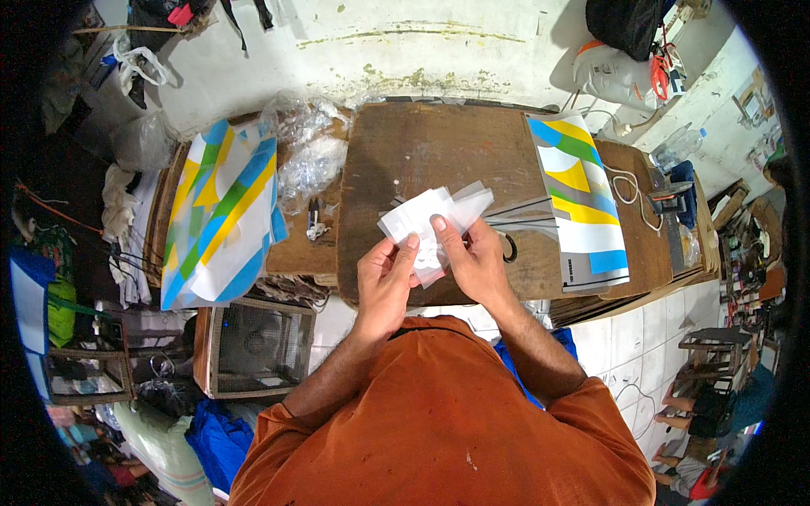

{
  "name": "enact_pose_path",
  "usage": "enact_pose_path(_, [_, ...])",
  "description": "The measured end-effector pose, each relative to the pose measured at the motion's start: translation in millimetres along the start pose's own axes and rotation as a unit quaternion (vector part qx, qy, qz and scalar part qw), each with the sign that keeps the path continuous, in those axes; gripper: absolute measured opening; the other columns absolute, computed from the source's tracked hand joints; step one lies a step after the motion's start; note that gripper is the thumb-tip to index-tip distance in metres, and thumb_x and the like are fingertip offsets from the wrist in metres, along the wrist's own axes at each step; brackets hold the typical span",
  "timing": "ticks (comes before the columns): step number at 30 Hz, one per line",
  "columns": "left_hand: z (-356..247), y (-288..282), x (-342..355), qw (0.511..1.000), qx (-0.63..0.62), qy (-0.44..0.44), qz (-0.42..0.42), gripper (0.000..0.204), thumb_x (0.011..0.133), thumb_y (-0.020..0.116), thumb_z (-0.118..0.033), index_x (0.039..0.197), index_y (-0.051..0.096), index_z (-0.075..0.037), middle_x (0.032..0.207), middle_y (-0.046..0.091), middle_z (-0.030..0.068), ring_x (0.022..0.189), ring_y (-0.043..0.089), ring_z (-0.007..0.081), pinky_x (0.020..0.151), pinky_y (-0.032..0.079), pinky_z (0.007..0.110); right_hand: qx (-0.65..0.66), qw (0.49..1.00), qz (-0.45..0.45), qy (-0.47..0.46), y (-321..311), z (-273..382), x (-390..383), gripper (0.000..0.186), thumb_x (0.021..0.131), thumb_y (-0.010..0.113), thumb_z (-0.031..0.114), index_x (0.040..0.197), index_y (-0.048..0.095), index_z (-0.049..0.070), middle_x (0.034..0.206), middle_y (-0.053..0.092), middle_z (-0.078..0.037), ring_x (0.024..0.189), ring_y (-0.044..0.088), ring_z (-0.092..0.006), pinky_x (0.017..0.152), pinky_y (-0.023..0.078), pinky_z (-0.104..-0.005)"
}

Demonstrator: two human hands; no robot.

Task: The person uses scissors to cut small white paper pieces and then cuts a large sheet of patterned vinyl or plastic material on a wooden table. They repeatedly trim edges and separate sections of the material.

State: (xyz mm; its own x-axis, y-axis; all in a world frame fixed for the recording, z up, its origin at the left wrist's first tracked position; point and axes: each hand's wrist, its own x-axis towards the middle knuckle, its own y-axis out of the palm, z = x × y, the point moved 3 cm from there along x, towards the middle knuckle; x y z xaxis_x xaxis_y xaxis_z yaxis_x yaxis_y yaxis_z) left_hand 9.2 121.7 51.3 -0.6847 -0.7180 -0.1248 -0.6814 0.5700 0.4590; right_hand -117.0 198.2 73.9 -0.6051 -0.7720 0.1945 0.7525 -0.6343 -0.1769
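A fanned bunch of small white and translucent plastic pieces (418,215) is held over the wooden board in front of me. My left hand (390,274) grips its lower left side, thumb on top. My right hand (475,260) pinches the right part, thumb pressed on the top pieces. A pinkish edge shows at the bottom of the bunch. Just beyond my right hand, a black curved loop (510,247) lies on the board, the rest of it hidden. Thin grey strips (531,212) run from there toward the printed sheets on the right.
Sheets printed blue, yellow, green and white (588,202) lie at the right; similar sheets (221,211) lie at the left. Clear plastic wrap (312,152) and a small dark-handled tool (315,221) are left of the board (405,143). A mesh-fronted box (257,346) stands below left.
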Motion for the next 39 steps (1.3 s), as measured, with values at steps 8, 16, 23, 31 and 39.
enact_pose_path(8, [-11.4, -33.2, 10.1, 0.985, 0.103, 0.115, -0.083, 0.026, 0.104, 0.055, -0.016, 0.112, 0.064, 0.007, 0.098, 0.071, 0.0137, 0.082, 0.073, 0.0224, 0.068, 0.064, 0.037, -0.432, 0.895, -0.112, -0.013, -66.4, -177.0, 7.6, 0.035, 0.095, 0.066, 0.03, 0.113, 0.066, 0.0, 0.092, 0.065, -0.016, 0.095, 0.061, -0.0342, 0.082, 0.049, -0.0442])
enact_pose_path(16, [-35.1, -41.6, 15.2, 0.966, 0.133, 0.173, -0.142, 0.027, 0.104, 0.056, -0.021, 0.11, 0.064, 0.005, 0.091, 0.069, 0.0107, 0.067, 0.068, 0.0173, 0.058, 0.061, 0.03, -0.424, 0.903, -0.052, 0.031, -106.8, -266.6, -23.4, 0.039, 0.082, 0.077, 0.023, 0.113, 0.068, 0.002, 0.088, 0.068, -0.017, 0.083, 0.063, -0.0378, 0.074, 0.052, -0.0441])
enact_pose_path(23, [-50.2, -40.2, 11.0, 0.946, 0.196, 0.193, -0.172, 0.027, 0.103, 0.058, -0.024, 0.107, 0.065, 0.002, 0.087, 0.068, 0.0065, 0.057, 0.06, 0.0089, 0.045, 0.05, 0.022, 0.076, 0.953, -0.035, 0.291, -80.4, -176.7, -42.9, 0.035, 0.082, 0.082, 0.034, 0.093, 0.07, 0.003, 0.068, 0.057, 0.0, 0.065, 0.053, -0.0112, 0.058, 0.043, -0.0286])
enact_pose_path(31, [-48.5, -20.5, 15.7, 0.933, 0.221, 0.234, -0.16, 0.027, 0.103, 0.058, -0.024, 0.103, 0.066, 0.002, 0.077, 0.068, 0.0058, 0.049, 0.056, 0.0078, 0.043, 0.043, 0.021, 0.143, 0.977, 0.121, 0.098, -31.7, -60.9, -59.3, 0.036, 0.08, 0.086, 0.027, 0.084, 0.057, 0.005, 0.107, 0.059, -0.008, 0.095, 0.057, -0.015, 0.083, 0.047, -0.031])
enact_pose_path(39, [-48.6, 0.5, 9.6, 0.928, 0.237, 0.26, -0.125, 0.029, 0.104, 0.056, -0.023, 0.1, 0.065, 0.004, 0.072, 0.066, 0.0067, 0.05, 0.06, 0.0093, 0.042, 0.044, 0.023, 0.077, 0.961, 0.264, 0.038, -9.3, -35.1, -64.8, 0.095, 0.086, 0.041, 0.085, 0.123, 0.05, -0.003, 0.103, 0.051, -0.012, 0.097, 0.055, -0.0239, 0.088, 0.046, -0.0384])
